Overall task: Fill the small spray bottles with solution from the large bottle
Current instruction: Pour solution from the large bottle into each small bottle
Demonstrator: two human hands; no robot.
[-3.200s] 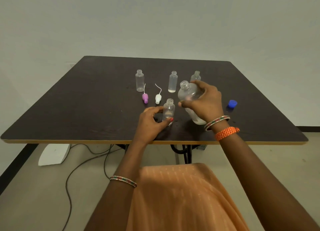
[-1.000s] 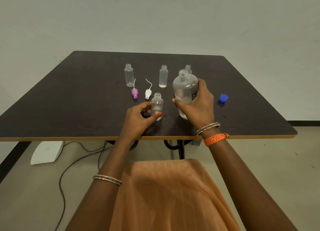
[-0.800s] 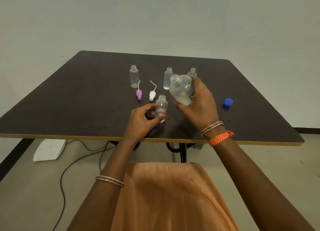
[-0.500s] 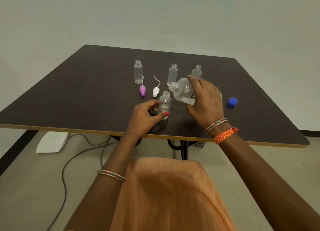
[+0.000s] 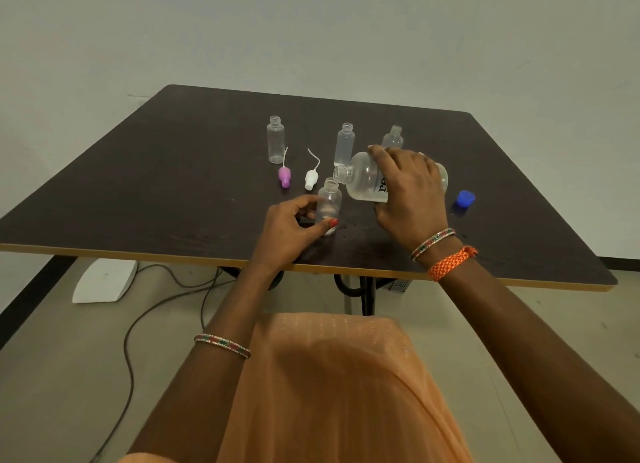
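The right hand (image 5: 408, 188) wraps its fingers around the tipped large bottle (image 5: 363, 182), mouth just above the small bottle (image 5: 329, 202) that the left hand (image 5: 287, 234) pinches low on the desk (image 5: 173, 185); both look light, smooth, likely slippery plastic.

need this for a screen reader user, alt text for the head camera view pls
A person's right hand tips a large clear bottle toward a small bottle that the left hand holds on a dark table. Three more small open bottles stand behind.
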